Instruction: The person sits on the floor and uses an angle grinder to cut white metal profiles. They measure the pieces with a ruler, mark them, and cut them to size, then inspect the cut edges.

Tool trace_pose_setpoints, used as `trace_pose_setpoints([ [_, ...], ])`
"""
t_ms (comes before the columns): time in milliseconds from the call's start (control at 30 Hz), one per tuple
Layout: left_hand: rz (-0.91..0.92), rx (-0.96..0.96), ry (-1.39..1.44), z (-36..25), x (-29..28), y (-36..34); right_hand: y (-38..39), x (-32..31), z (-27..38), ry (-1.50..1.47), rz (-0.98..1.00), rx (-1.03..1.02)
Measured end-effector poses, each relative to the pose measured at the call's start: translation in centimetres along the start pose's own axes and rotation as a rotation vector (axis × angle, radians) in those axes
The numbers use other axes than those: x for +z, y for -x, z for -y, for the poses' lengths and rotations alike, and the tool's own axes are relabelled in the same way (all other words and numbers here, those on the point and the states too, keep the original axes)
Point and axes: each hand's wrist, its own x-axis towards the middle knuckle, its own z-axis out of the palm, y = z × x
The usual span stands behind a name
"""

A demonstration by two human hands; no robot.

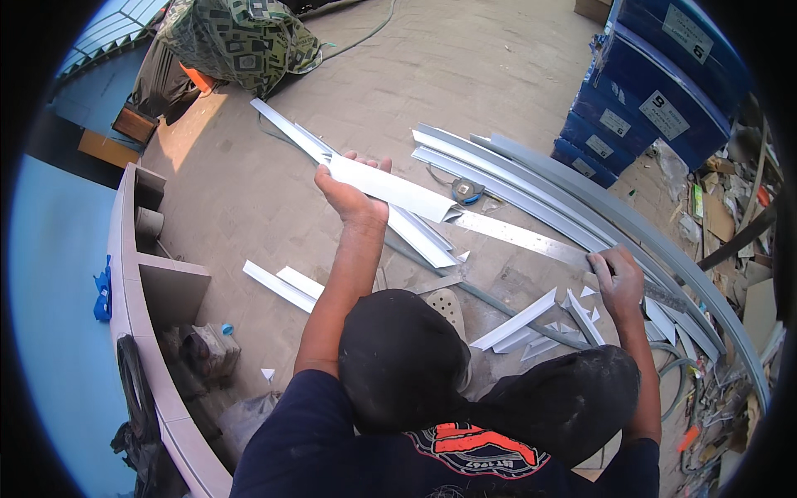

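Note:
My left hand, palm turned up, cradles a short white trim piece with its fingers curled around the far end. A folded hollow shows at the trim's right end. From there a flat shiny metal strip runs right, partly overlapped by the trim. The strip's other end is gripped by my right hand. It resembles a steel ruler, but its exact kind is unclear. Below the trim, more white profiles lie on the floor. Cut white lengths and small triangular offcuts lie between my hands and knees.
Long white and grey profiles stretch along the right, with a blue tape measure beside them. Blue boxes are stacked at far right, above scattered debris. A hose crosses the floor. A tiled shelf unit stands left.

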Motion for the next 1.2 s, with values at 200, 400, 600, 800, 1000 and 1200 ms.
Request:
trace_pose_setpoints([
  [200,-0.016,0.187,0.094,-3.5,1.0,0.4,0.1,0.2,-1.1,-0.206,0.191,0.169],
  [400,0.055,0.264,0.07,-4.7,2.0,2.6,-0.5,1.7,0.8,-0.409,0.123,0.241],
  [600,0.231,0.156,0.144,-3.4,3.8,5.0,-3.8,4.5,5.0,-0.285,-0.025,-0.022],
  [800,0.272,0.053,0.127,-2.3,3.6,5.0,-3.5,5.7,5.8,-0.193,-0.039,-0.059],
  [1000,0.323,-0.041,0.188,-1.5,3.6,4.6,-2.4,6.6,5.3,-0.21,-0.014,-0.034],
  [1200,0.315,-0.069,0.139,-0.8,2.7,3.3,-2.3,6.1,5.7,-0.229,0.088,0.004],
])
